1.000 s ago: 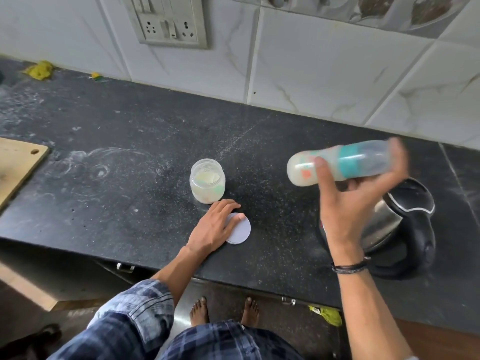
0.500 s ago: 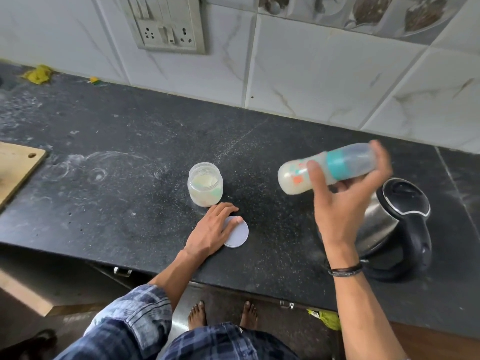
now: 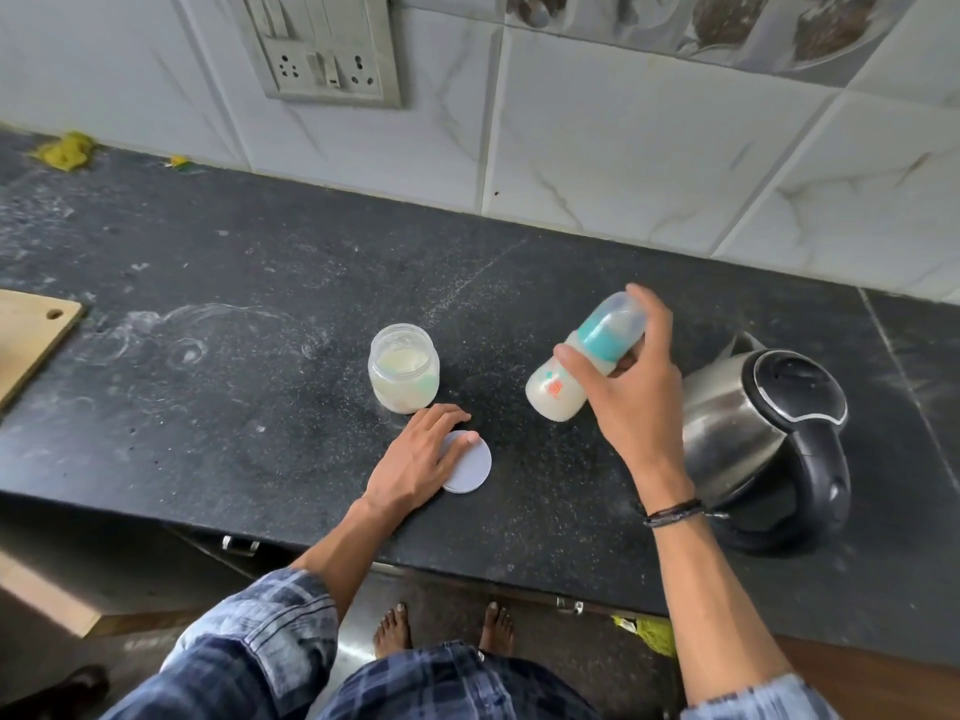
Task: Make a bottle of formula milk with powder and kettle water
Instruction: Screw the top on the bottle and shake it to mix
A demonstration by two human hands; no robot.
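The fingers (image 3: 658, 324) of the right hand (image 3: 636, 407) curl round the bottle (image 3: 602, 332), the forefinger hooked over its clear cap and the thumb pressed against its side below the teal ring. The bottle is in the air above the bench (image 3: 208, 407), tilted with its cap up and away and its base down to the left, milky white liquid in the lower part. It hangs between the jar (image 3: 402, 368) and the kettle (image 3: 769, 433), touching neither. A dark wristband (image 3: 672, 511) circles that wrist. The left hand (image 3: 415, 459) lies flat on the bench, fingers straight and close together, thumb and palm edge resting on the round white lid (image 3: 470, 472). Just beyond those fingertips stands the jar, open and upright, with pale powder inside. The steel kettle with its black lid and handle stands at the right, lid closed. A wooden board (image 3: 31, 340) lies at the left edge of the bench. Behind runs a tiled wall (image 3: 623, 163) with a socket plate (image 3: 322, 49). Below, a plaid sleeve (image 3: 249, 636) and bare feet (image 3: 395, 631) on the floor.
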